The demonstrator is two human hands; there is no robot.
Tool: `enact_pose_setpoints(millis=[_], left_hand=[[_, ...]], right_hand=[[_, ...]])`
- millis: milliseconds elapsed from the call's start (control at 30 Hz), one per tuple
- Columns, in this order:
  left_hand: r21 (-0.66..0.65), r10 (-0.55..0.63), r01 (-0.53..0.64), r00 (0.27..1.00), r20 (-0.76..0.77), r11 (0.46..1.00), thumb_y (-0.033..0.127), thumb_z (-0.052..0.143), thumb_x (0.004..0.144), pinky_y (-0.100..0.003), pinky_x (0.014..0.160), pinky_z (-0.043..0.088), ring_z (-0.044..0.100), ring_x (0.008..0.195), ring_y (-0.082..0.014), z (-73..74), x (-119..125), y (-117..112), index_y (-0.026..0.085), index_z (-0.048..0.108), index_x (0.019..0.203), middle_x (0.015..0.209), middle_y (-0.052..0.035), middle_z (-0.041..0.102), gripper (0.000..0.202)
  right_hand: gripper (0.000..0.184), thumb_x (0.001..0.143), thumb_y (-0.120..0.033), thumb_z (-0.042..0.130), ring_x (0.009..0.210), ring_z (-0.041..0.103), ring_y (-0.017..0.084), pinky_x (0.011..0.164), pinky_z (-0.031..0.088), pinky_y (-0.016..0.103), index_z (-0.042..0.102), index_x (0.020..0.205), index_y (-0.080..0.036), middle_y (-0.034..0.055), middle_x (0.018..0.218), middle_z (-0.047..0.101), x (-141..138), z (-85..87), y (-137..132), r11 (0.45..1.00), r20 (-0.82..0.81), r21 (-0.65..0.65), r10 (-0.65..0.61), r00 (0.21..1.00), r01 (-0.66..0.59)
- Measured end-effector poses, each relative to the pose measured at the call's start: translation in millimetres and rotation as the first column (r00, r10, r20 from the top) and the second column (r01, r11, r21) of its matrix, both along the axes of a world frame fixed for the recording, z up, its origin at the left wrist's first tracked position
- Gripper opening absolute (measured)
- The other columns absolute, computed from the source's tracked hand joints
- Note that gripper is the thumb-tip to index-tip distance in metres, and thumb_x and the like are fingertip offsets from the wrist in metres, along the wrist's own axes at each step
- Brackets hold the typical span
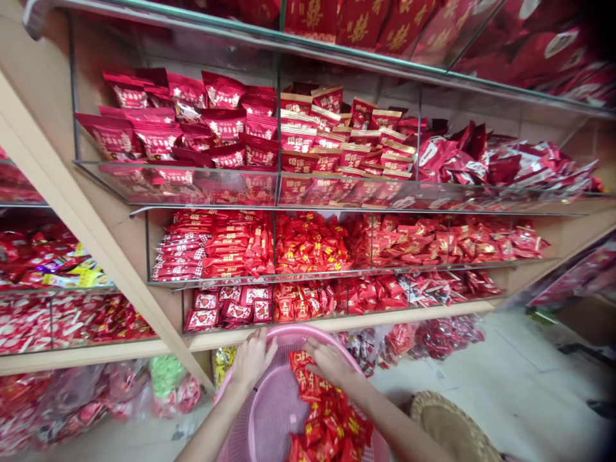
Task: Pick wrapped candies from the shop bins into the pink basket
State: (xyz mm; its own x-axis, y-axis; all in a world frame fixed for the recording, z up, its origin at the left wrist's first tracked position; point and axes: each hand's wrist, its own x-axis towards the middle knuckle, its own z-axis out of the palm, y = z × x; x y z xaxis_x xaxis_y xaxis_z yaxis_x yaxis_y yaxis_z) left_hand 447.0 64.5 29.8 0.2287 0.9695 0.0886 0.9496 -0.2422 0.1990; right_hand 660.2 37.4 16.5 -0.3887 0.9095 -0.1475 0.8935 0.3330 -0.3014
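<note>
A pink plastic basket [298, 330] with a mesh bottom is in front of me below the shelves. My left hand [251, 359] is at its far left rim, fingers curled over the edge and thumb toward the inside. Red candy packets [332, 423] with yellow print are heaped in the basket's right half. On the upper end of this heap, my right hand [332, 364] has its thumb and fingers around some red packets; its palm side is hidden. The left part of the basket bottom shows bare mesh.
Clear-fronted shelf compartments [206, 179] hold red snack packets in several rows. Bulging plastic bags [443, 337] lie on the floor under the wooden ledge [399, 316]. A round woven stool or basket [447, 427] stands at the right. A slanted wooden post [96, 221] is at the left.
</note>
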Motion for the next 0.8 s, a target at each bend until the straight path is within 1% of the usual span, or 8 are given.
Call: enact_pose_setpoints(millis=[100,200,267,367,433,533,667,800], left_hand=[[0.007,0.002,-0.002,1.0,0.0,1.0,0.04,0.026,0.091,-0.028,0.067,0.044,0.064,0.085,-0.0219,-1.2,0,0,0.015,0.053,0.101,0.098,-0.011,0.066,0.038],[-0.001,0.011,-0.011,1.0,0.003,1.0,0.039,0.026,0.091,-0.029,0.069,0.045,0.064,0.087,-0.0219,-0.8,0,0,0.015,0.053,0.103,0.099,-0.0114,0.066,0.039],[-0.013,0.014,-0.014,1.0,0.006,1.0,0.039,0.027,0.091,-0.028,0.07,0.044,0.064,0.087,-0.0213,-0.5,0,0,0.015,0.053,0.104,0.099,-0.0114,0.066,0.038],[-0.019,0.006,-0.006,1.0,0.013,1.0,0.039,0.026,0.091,-0.027,0.07,0.044,0.064,0.087,-0.0207,-1.5,0,1,0.015,0.053,0.103,0.099,-0.0116,0.066,0.038],[-0.014,0.003,-0.003,1.0,0.015,1.0,0.039,0.026,0.091,-0.027,0.07,0.044,0.064,0.087,-0.0207,-2.9,0,1,0.015,0.053,0.103,0.098,-0.0116,0.066,0.038],[-0.007,0.005,-0.005,1.0,0.014,1.0,0.039,0.026,0.091,-0.028,0.07,0.044,0.064,0.088,-0.0212,-5.2,-1,1,0.015,0.053,0.104,0.098,-0.0114,0.066,0.039],[0.013,0.003,-0.003,1.0,0.023,1.0,0.039,0.025,0.091,-0.028,0.067,0.044,0.064,0.084,-0.021,-7.0,-1,2,0.016,0.053,0.101,0.095,-0.0095,0.066,0.038],[0.036,-0.008,0.007,0.999,0.031,0.999,0.039,0.025,0.091,-0.029,0.065,0.043,0.064,0.083,-0.0209,-8.2,-2,3,0.016,0.053,0.098,0.094,-0.0092,0.066,0.037]], right_hand=[[0.036,0.081,-0.021,0.052,0.105,0.057,0.025,0.085,0.046,0.035,0.052,0.117,-0.019,0.0108,0.128,0.051,-5,-7.9,0,0.999,0.079,0.034,0.002,0.997,-0.005],[0.036,0.082,-0.024,0.052,0.105,0.057,0.027,0.085,0.046,0.038,0.052,0.117,-0.017,0.0135,0.127,0.051,-5,-6.9,-1,0.999,0.083,0.039,0.003,0.997,-0.006],[0.033,0.083,-0.029,0.052,0.103,0.058,0.027,0.085,0.046,0.037,0.054,0.113,-0.016,0.0135,0.122,0.054,-3,2.4,1,0.998,0.051,0.055,0.007,0.999,-0.01],[0.026,0.088,-0.036,0.045,0.092,0.061,0.022,0.079,0.046,0.032,0.058,0.103,-0.019,0.0091,0.108,0.061,-1,26.4,10,0.993,-0.032,0.114,-0.019,0.999,0.022],[0.027,0.09,-0.036,0.038,0.086,0.062,0.019,0.076,0.046,0.029,0.059,0.099,-0.022,0.0064,0.102,0.062,-3,42.5,22,0.985,-0.096,0.16,-0.054,0.994,0.069],[0.029,0.091,-0.033,0.035,0.091,0.062,0.016,0.079,0.044,0.026,0.058,0.106,-0.024,0.0048,0.105,0.064,-13,55.5,46,0.971,-0.183,0.202,-0.087,0.979,0.124],[0.036,0.088,-0.033,0.041,0.108,0.057,0.018,0.09,0.041,0.026,0.054,0.12,-0.024,0.0042,0.122,0.059,-29,51.4,78,0.981,-0.181,0.139,-0.107,0.978,0.133],[0.043,0.087,-0.033,0.04,0.112,0.055,0.021,0.092,0.041,0.03,0.048,0.128,-0.02,0.0069,0.132,0.051,-27,42.2,87,0.967,-0.128,0.102,-0.218,0.967,0.232]])
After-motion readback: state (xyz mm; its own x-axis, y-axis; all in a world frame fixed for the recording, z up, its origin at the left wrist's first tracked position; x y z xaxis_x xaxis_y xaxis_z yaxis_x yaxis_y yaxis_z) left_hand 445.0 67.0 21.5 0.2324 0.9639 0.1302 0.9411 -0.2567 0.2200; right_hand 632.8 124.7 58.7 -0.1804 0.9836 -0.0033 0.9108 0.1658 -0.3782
